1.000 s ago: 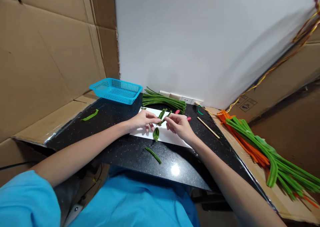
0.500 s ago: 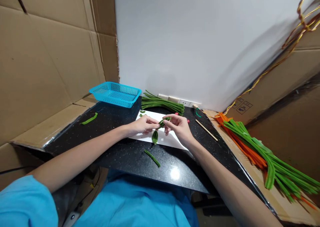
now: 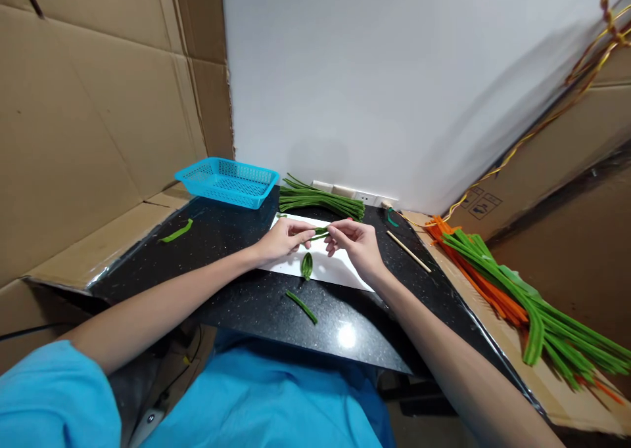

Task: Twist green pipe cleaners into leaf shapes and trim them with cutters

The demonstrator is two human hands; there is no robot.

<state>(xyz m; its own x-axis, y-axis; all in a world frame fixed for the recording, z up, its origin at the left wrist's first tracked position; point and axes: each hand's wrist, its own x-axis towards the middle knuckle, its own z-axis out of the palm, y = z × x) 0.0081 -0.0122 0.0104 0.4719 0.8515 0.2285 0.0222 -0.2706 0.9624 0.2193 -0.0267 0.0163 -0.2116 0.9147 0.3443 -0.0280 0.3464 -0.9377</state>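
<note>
Above a white sheet point(image 3: 340, 277), my left hand point(image 3: 283, 241) and my right hand point(image 3: 359, 247) are closed on the two ends of a small looped green pipe cleaner point(image 3: 320, 232). It is stretched level between my fingertips, a narrow gap showing between its strands. Below it, a leaf-shaped piece of bent green pipe cleaner point(image 3: 307, 266) lies on the sheet. Nearer to me, a short straight length of green pipe cleaner point(image 3: 302, 307) rests on the black speckled tabletop point(image 3: 236, 310). Something small and red is mostly hidden behind my right hand.
A bundle of green pipe cleaners point(image 3: 320, 201) lies at the back by the wall sockets point(image 3: 365, 199). A blue basket point(image 3: 221, 186) stands back left, near a green strip point(image 3: 176, 231). On the right are a wooden stick point(image 3: 409, 251), orange strips point(image 3: 488, 290) and green strips point(image 3: 532, 303).
The looped pipe cleaner has gone from slanted to nearly level, and its strands now look drawn out lengthwise. My hands have moved slightly apart. The leaf-shaped piece stays on the sheet.
</note>
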